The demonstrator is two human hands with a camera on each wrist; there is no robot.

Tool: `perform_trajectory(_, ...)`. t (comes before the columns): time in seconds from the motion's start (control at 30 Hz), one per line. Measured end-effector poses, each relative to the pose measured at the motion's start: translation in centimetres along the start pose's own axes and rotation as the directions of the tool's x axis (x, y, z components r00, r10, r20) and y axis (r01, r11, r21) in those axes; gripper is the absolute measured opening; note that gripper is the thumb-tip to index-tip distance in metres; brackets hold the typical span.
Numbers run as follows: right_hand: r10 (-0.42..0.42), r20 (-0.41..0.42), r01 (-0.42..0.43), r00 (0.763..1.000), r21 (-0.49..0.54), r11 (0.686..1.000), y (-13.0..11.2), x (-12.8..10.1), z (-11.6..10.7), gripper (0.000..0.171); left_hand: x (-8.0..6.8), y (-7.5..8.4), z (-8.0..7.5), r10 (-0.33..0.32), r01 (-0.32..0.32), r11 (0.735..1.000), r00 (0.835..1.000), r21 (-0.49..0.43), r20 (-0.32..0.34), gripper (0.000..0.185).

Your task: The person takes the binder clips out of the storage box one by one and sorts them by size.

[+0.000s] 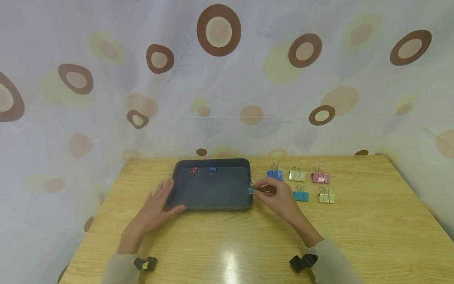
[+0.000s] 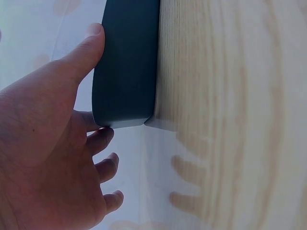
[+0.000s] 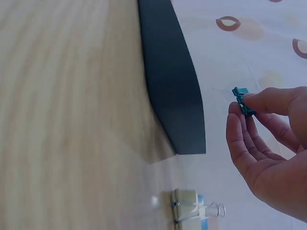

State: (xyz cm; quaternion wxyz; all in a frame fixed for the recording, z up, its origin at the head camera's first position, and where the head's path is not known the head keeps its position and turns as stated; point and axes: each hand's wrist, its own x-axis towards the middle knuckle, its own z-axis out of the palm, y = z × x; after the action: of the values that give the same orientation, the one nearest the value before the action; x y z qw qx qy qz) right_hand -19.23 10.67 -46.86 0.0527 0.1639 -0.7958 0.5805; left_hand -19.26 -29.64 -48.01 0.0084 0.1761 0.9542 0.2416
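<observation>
Between thumb and fingertips my right hand (image 1: 278,197) pinches a small teal binder clip (image 3: 245,101), held over the right rim of a dark shallow tray (image 1: 213,207). My left hand (image 1: 153,209) rests against the tray's near left corner. In the left wrist view, that hand's thumb (image 2: 91,45) touches the tray wall (image 2: 127,67), and its other fingers spread loosely past the corner. Inside the tray, near its back edge, lie a small pink binder clip (image 1: 193,170) and a small blue binder clip (image 1: 213,169).
Larger binder clips stand right of the tray in two rows: blue (image 1: 275,175), pale green (image 1: 297,176) and pink (image 1: 320,178) behind, teal (image 1: 301,196) and yellow (image 1: 326,198) in front. A patterned curtain (image 1: 227,134) hangs behind the wooden table (image 1: 198,244).
</observation>
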Motion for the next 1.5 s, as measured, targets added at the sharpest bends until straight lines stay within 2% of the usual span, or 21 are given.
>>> perform_trajectory(0.13, 0.013, 0.009, -0.013, 1.000, -0.017, 1.000, 0.5, -1.2, -0.9, 0.011, 0.0, 0.0, 0.1, -0.003, 0.003, 1.000, 1.000, -0.010, 0.000, 0.097)
perform_trajectory(0.3, 0.080, 0.013, -0.078, 0.997, -0.066, 0.995, 0.8, -2.3, -2.1, 0.009, 0.0, 0.2, -0.1, -0.026, 0.027, 1.000, 0.999, -0.001, 0.019, 0.098)
perform_trajectory(0.47, 0.136, 0.018, -0.134, 0.991, -0.096, 0.986, 1.4, -3.2, -2.9, 0.010, 0.0, 0.3, -0.1, -0.012, 0.012, 1.000, 1.000, 0.001, -0.001, 0.097)
perform_trajectory(0.6, 0.141, 0.028, -0.136, 0.990, -0.130, 0.982, 1.7, -3.7, -3.5, 0.009, -0.1, 0.3, 0.0, -0.010, 0.010, 1.000, 1.000, 0.006, -0.010, 0.097)
perform_trajectory(0.83, 0.169, 0.069, -0.150, 0.983, -0.217, 0.965, 2.2, -4.4, -4.4, 0.005, 0.0, 0.1, 0.1, -0.028, 0.028, 0.999, 0.999, 0.019, 0.017, 0.099)
perform_trajectory(1.13, 0.139, 0.098, -0.108, 0.985, -0.270, 0.957, 2.5, -4.8, -4.7, 0.006, -0.1, 0.0, 0.1, -0.030, 0.030, 0.999, 0.999, 0.017, 0.019, 0.099)
perform_trajectory(1.5, 0.190, 0.080, -0.151, 0.979, -0.349, 0.925, 2.9, -4.8, -4.9, 0.004, 0.2, 0.0, 0.1, -0.032, 0.032, 0.999, 0.999, 0.011, 0.031, 0.100)
